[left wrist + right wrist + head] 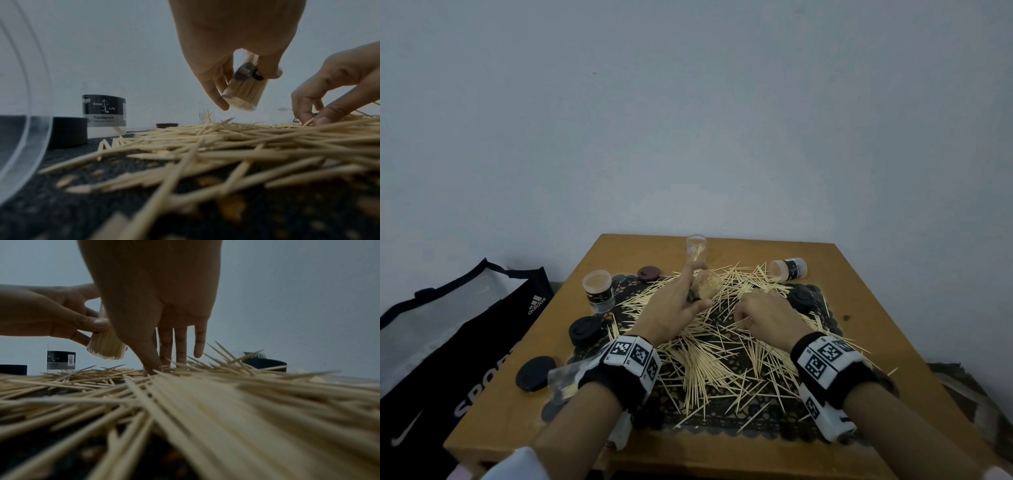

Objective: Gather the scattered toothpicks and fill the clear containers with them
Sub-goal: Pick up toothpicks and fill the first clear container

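Lots of thin pale wooden toothpicks (722,346) lie in a messy pile on a dark lacy mat (774,416) on the brown wooden counter (493,407). The left hand (671,315) has its grip curled round a small clear round container (244,91) packed full of toothpicks, held tilted just above the pile. The right hand (767,317) reaches down into the pile, and its fingertips (152,368) seem to pinch a few sticks, though they are partly hidden. One clear tub with a black label (599,289) stands upright at the left, another tub (789,269) lies on its side at the far right, and a tall clear tub (697,250) stands at the back. Round black lids (583,330) sit nearby. A black sports bag (448,359) is beside the counter.
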Demonstrator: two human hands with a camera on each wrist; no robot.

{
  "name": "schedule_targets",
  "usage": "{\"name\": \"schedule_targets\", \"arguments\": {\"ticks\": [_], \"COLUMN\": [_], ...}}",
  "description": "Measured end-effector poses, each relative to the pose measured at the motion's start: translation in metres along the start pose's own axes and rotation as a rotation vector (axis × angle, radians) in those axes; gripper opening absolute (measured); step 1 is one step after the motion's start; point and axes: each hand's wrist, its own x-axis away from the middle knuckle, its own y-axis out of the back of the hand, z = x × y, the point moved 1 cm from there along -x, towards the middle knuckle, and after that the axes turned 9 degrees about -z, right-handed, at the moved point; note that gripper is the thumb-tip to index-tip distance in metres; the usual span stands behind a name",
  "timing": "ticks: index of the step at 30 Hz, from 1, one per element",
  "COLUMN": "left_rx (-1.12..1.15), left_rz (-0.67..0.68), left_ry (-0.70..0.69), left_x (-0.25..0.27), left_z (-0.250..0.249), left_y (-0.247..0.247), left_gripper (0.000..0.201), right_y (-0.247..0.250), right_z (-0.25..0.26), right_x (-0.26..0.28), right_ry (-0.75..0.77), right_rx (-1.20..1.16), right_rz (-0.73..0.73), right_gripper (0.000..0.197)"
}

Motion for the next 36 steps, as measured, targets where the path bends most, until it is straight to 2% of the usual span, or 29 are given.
{"name": "schedule_targets", "arguments": {"ticks": [4,8,15,24,31,36], "left_rx": [-0.038,-0.153,-0.223,-0.195,-0.123,-0.106], "left_rz": [-0.007,-0.045,-0.013,0.095,0.166,0.235], "left_ry": [0.017,0.082,0.016,-0.006,-0.01,-0.029], "left_x": [0.0,-0.001,-0.001,-0.002,-0.001,-0.001], "left_z": [0.002,0.002,0.007,0.002,-0.003,-0.006], "left_y": [-0.001,0.002,-0.001,-0.002,-0.003,-0.003], "left_gripper": [0.066,0.06,0.053,0.058,0.056,0.057], "right_y": [0.001,0.001,0.004,0.006,0.002,0.004], "right_z": [0.001,0.0,-0.001,0.001,-0.002,-0.002], "right_x": [-0.001,-0.001,-0.001,0.0,-0.003,-0.002], "right_ry": [-0.059,-0.12,-0.108,0.012,0.076,0.009], "right_rx": [-0.094,-0.192,-0.269,-0.278,-0.407,-0.52], "right_rz": [-0.13,-0.239,-0.448,-0.469,-0.472,-0.482], "right_gripper": [0.01,0.011,0.011,0.016,0.013,0.007]}}
